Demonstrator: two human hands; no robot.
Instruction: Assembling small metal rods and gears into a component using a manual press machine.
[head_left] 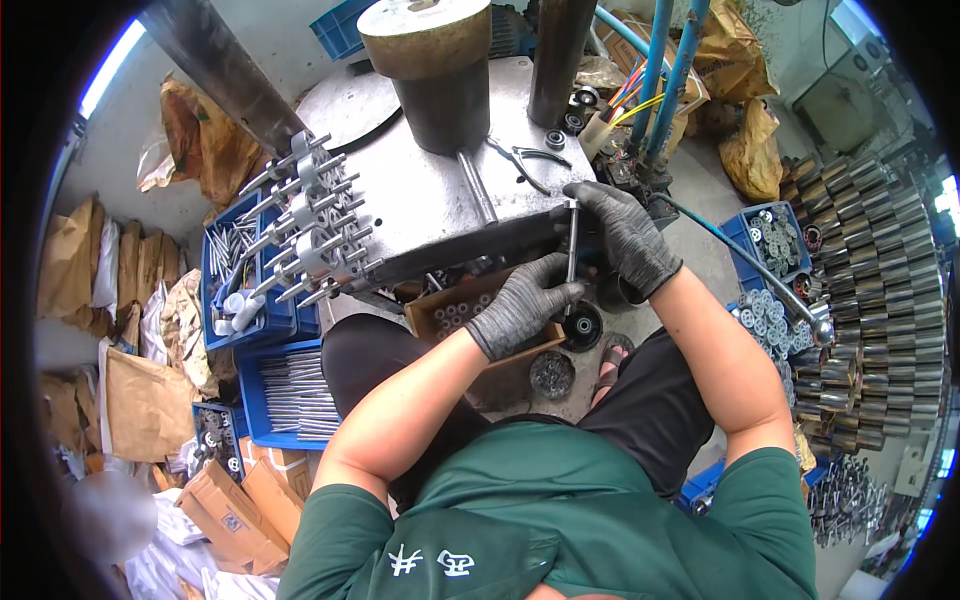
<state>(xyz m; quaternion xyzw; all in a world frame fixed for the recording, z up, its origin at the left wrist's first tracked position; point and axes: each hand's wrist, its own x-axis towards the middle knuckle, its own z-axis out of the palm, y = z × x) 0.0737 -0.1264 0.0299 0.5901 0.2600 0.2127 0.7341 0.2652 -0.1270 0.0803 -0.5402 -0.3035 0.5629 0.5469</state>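
In front of the steel press table [430, 215], an upright slim metal shaft [572, 245] with a wider collar at its top is held between my gloved hands. My left hand [525, 305] is closed round its lower end. Up at the collar, my right hand [630, 240] has its thumb and fingers closed on the shaft's upper end. Pliers with dark handles [532, 165] lie on the table just beyond my right hand, by a small bearing [555, 139]. A loose metal rod [477, 187] rests below the thick press ram [440, 100].
Shafts fitted with round metal housings [318, 225] crowd the table's left edge. A blue crate of rods [290, 395] sits by my left knee. Under the table is a cardboard box of small rings [455, 315]. Metal cylinders [880, 290] are stacked at right, beyond a blue parts bin [765, 240].
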